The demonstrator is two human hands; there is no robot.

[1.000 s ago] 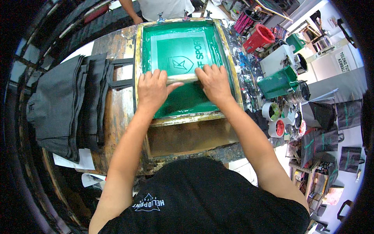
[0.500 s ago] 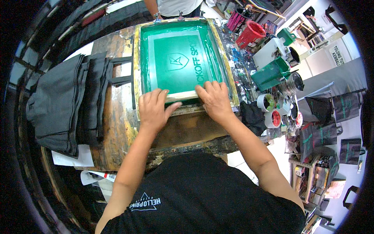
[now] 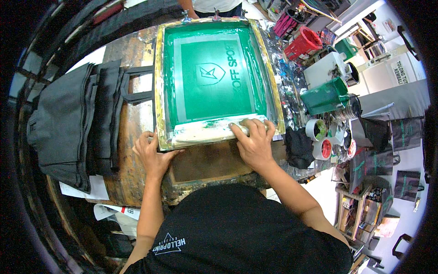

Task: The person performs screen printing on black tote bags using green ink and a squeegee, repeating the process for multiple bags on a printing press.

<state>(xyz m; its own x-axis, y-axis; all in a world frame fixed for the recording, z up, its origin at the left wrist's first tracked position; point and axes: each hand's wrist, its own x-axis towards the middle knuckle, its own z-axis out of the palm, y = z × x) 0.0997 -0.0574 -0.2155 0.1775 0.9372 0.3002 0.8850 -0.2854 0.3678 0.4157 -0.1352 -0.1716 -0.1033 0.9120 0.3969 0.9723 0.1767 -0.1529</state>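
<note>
A wooden-framed printing screen [image 3: 159, 82] with green mesh and a pale shield design lies on a stained wooden table [image 3: 137, 114]. A long squeegee [image 3: 205, 130], smeared white and green, rests along the screen's near edge. My right hand [image 3: 254, 141] grips the squeegee's right end. My left hand [image 3: 153, 155] holds the frame's near left corner, thumb over the wood.
A stack of black tote bags [image 3: 73, 123] lies at the left. Ink pots [image 3: 319, 137], a green tub [image 3: 326, 96] and a red basket [image 3: 305, 43] crowd the right side. A black rag [image 3: 299, 148] sits by my right hand. Another person stands at the far end.
The squeegee has come down the mesh to the near edge. My left hand has left the squeegee and moved to the frame's corner; my right hand stays on it.
</note>
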